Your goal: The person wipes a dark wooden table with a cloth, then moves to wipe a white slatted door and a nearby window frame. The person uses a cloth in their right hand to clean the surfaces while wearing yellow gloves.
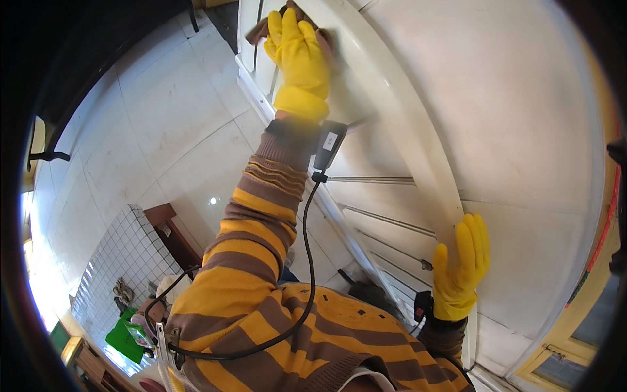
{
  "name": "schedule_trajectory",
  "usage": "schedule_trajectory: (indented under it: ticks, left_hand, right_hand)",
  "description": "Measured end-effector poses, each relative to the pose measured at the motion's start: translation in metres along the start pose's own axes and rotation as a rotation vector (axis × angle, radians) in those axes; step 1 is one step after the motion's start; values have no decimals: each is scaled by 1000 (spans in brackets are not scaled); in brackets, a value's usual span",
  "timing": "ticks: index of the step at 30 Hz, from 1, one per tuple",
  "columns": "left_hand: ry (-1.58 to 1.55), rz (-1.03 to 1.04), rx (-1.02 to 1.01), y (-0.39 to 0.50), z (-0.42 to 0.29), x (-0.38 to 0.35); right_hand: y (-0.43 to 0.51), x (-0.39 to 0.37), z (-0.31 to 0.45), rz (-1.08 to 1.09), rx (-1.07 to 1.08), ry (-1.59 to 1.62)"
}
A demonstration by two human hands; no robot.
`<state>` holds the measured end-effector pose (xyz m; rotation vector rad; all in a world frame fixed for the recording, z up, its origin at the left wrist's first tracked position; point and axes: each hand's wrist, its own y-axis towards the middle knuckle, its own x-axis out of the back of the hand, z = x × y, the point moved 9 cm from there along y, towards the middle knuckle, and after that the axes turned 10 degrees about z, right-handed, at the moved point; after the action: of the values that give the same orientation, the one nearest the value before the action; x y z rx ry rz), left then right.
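Note:
My left hand, in a yellow rubber glove, is stretched far forward. It presses a brown cloth against a white panelled front with dark grooves. The cloth shows past the fingertips and is partly hidden under the glove. My right hand, gloved the same way, lies on the long white edge above that front. Its thumb and fingers are apart, with nothing visible held. A small round metal knob sits on the front beside the right thumb.
A white tiled surface stretches right of the edge, up to a yellow frame with glass panes. A black cable hangs from a device on my left wrist. Across the tiled floor are a green item and dark furniture legs.

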<state>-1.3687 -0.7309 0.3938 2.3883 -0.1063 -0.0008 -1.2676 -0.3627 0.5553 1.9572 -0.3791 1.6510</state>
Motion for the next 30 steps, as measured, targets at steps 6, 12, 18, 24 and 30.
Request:
schedule_trajectory:
  ticks: [6, 12, 18, 24, 30]
  left_hand:
    - [-211, 213, 77, -28, 39, -20]
    - [-271, 361, 562, -134, 168, -31]
    - [-247, 548, 1144, -264, 290, -46]
    - [-845, 45, 1400, -329, 352, -61]
    - [-500, 179, 1372, -355, 370, -44]
  right_hand:
    - [-12, -20, -19, 269, 1, 50]
    - [-19, -31, -34, 273, -148, 181]
    - [-20, -32, -28, 290, -161, 130]
    - [-23, -39, -34, 369, -301, 110]
    - [-20, -40, -33, 332, -334, 123]
